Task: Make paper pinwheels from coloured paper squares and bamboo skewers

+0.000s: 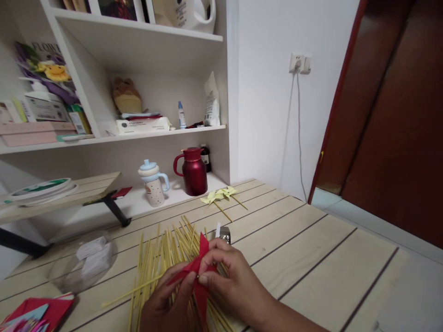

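Both hands meet low in the view: the left hand [166, 302] and right hand [230, 276] pinch a folded red paper pinwheel [200, 267] above scattered thin yellow wooden sticks [155, 263]. Two yellow paper pinwheels [218, 195] lie at twelve o'clock.

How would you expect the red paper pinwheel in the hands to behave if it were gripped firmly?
The red paper pinwheel looks thin and folded, so it would probably crease or flatten. Pinched between the left hand and right hand, it seems very light and floppy at its points.

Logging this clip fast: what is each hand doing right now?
Left hand: closed, pinching the red paper pinwheel.
Right hand: closed, fingertips pinching the same pinwheel at its centre, above the bamboo sticks.
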Tool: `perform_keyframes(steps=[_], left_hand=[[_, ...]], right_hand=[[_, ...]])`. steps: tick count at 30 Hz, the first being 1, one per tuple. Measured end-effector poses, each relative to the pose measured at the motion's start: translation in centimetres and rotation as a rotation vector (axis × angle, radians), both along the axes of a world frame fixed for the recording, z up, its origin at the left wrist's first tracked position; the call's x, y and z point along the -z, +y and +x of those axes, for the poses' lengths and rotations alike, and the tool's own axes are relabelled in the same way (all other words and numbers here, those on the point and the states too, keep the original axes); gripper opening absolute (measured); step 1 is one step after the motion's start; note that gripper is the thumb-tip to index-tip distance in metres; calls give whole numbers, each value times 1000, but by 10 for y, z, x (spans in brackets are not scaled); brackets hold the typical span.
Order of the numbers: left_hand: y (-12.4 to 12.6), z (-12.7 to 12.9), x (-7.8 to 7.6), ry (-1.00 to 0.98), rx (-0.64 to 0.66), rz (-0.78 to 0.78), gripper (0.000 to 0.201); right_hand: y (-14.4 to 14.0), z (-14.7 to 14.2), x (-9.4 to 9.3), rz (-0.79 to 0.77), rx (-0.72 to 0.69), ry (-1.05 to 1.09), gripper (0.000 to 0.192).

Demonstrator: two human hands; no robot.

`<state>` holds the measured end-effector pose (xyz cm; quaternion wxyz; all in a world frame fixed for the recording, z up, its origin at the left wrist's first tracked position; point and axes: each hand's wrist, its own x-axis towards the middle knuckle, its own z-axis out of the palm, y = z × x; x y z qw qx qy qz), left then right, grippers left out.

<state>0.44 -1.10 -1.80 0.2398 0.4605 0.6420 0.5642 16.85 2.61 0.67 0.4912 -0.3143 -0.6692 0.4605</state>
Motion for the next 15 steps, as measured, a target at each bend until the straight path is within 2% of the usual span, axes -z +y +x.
perform_keyframes(steps=[5, 15], left_hand=[[0, 2, -4, -28, 16, -15, 23], [0, 0, -1, -65, 5, -49, 22]], right_hand=[[0, 2, -1, 40, 7, -4, 18], [2, 4, -4, 43, 25, -65, 20]])
